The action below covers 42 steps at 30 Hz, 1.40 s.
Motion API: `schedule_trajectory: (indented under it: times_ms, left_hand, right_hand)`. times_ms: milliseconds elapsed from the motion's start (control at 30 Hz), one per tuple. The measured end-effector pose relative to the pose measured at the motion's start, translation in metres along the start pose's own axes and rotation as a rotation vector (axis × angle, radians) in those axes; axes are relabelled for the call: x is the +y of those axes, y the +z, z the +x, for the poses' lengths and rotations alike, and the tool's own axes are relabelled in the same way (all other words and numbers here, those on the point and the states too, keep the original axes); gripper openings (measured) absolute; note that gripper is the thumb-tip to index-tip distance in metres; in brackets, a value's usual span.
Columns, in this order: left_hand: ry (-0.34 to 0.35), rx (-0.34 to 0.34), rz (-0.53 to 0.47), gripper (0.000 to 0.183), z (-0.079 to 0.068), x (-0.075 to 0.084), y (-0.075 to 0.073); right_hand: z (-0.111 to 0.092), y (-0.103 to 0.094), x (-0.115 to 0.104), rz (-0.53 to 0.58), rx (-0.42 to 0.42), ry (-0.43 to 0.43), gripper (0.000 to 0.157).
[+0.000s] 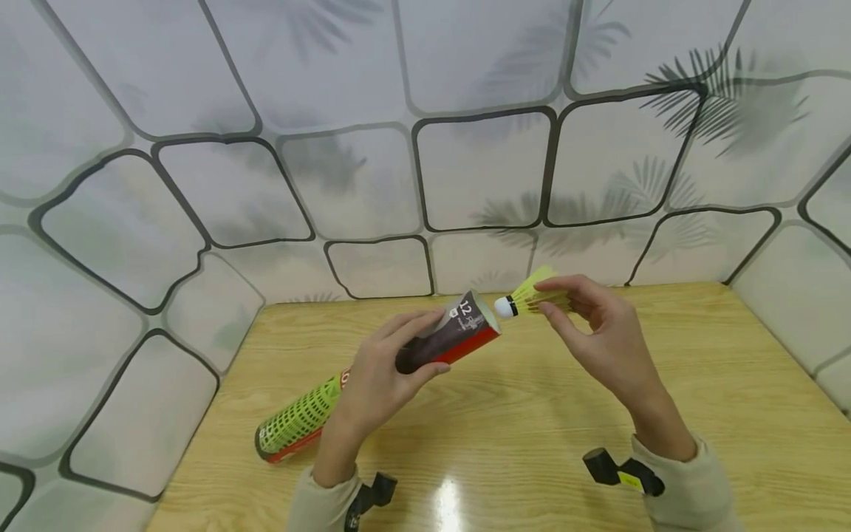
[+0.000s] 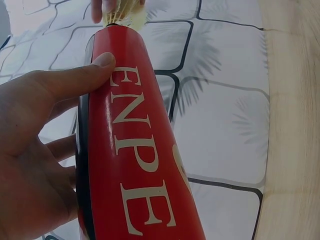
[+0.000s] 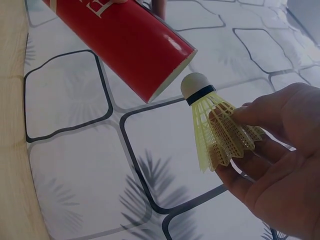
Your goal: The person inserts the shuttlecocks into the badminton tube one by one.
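My left hand (image 1: 379,369) grips a long shuttlecock tube (image 1: 459,332), which is tilted with its open end up to the right. Black and red cover its upper part, and a green mesh print runs along the lower part. Large pale letters show on the red side of the tube (image 2: 130,130) in the left wrist view. Just off the tube's mouth, my right hand (image 1: 601,332) pinches a yellow shuttlecock (image 3: 220,125) by its skirt. Its white cork faces the opening, with a small gap between them. The inside of the tube is mostly hidden.
Below the hands lies a light wooden table (image 1: 505,436). A pale wall covering (image 1: 485,170) with dark stone outlines and leaf shadows rises behind the table and along its sides. Black devices are strapped at both wrists, over pale sleeves (image 1: 691,488).
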<state>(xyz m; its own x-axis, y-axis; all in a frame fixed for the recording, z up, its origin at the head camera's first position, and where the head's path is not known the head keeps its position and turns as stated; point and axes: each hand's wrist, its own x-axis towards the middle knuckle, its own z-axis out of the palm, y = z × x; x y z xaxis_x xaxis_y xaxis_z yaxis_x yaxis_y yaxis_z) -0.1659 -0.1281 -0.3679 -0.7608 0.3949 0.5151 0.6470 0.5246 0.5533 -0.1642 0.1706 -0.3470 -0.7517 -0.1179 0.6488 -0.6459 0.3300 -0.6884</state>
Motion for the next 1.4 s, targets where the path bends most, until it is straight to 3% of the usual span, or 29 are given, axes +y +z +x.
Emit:
schedule_trajectory:
  times_ms: [500, 1200, 1400]
  left_hand:
    - [0.007, -0.012, -0.019, 0.067, 0.001, 0.004, 0.002]
    - [0.007, -0.032, -0.007, 0.068, 0.002, 0.006, 0.004]
    - [0.02, -0.021, -0.007, 0.068, 0.002, 0.006, 0.004]
  right_hand:
    - [-0.001, 0.007, -0.005, -0.027, -0.002, 0.021, 0.029]
    - [-0.005, 0.025, -0.003, -0.032, -0.108, -0.023, 0.035]
    - [-0.006, 0.031, -0.005, -0.038, -0.14, 0.001, 0.036]
